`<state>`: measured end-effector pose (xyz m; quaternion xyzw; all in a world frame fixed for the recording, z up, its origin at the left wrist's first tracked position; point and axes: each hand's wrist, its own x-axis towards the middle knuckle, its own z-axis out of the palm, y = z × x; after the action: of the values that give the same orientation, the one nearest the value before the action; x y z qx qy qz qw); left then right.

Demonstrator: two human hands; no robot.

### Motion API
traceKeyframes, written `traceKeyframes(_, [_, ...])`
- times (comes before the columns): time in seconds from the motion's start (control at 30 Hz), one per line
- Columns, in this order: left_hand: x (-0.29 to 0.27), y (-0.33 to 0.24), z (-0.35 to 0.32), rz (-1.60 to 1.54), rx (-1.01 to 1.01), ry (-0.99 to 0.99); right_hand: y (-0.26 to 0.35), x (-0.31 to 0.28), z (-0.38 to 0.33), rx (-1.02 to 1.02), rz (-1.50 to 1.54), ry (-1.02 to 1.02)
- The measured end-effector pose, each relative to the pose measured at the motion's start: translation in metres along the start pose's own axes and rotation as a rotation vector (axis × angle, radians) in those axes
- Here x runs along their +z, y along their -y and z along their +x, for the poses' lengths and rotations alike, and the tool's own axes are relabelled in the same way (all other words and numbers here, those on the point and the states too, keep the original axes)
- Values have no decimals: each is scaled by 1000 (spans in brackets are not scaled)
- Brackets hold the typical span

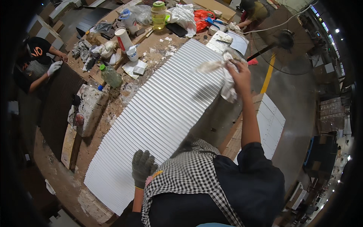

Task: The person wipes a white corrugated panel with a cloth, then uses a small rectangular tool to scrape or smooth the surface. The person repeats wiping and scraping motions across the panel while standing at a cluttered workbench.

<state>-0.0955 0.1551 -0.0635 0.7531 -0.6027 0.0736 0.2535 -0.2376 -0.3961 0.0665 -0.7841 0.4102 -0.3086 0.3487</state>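
A long white fluted panel [159, 113] lies diagonally across the workbench [113, 109]. My left hand [143, 167], in a grey knit glove, rests flat on the panel's near end. My right hand [239, 73] is stretched out over the panel's far right edge, gripping a white rag [228, 87] that hangs below it. A blurred pale tool or rag end [210, 66] sticks out to the left of that hand.
Bottles [110, 75], a paper cup [123, 39], a jug [159, 15] and cloths clutter the bench's far side. A person in black [39, 60] works a dark panel at left. Another person [253, 11] sits beyond the bench. A floor fan [287, 43] stands right.
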Motion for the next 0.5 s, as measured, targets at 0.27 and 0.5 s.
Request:
traceKeyframes(0.27, [-10,-13,6,-1,-93,56,-49,213,75,-47,-728,58])
traceKeyframes(0.5, [-10,-6,12,14,-65,89,-29,309,183,-415,-644,218])
